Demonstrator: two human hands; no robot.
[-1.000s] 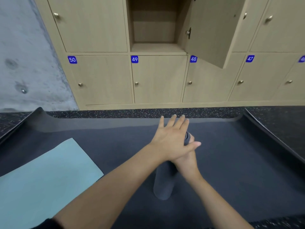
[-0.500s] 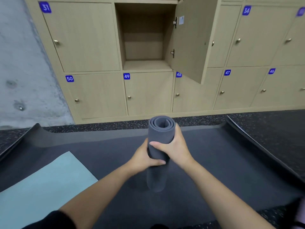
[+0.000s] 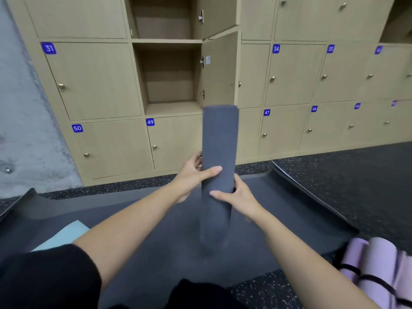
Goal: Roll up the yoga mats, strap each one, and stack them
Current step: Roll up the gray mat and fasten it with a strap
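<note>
I hold a rolled dark grey yoga mat (image 3: 219,141) upright in front of me, lifted off the floor. My left hand (image 3: 194,172) grips its left side with the thumb across the front. My right hand (image 3: 236,197) grips it a little lower from the right. No strap shows on this roll. A flat dark grey mat (image 3: 138,208) lies unrolled beneath my arms. A light blue mat (image 3: 64,235) lies flat at the lower left. Rolled pink mats (image 3: 376,264) with dark straps lie at the lower right.
Wooden lockers (image 3: 100,81) with blue number tags fill the wall ahead; two compartments (image 3: 169,79) stand open, their doors swung right. A concrete wall (image 3: 20,130) is at left. Another dark mat edge (image 3: 312,192) curls up at right on the speckled floor.
The rolled grey mat rose from standing on the floor to being held up higher in both hands. My left hand went from patting its top to gripping its side. My view tilted upward.
</note>
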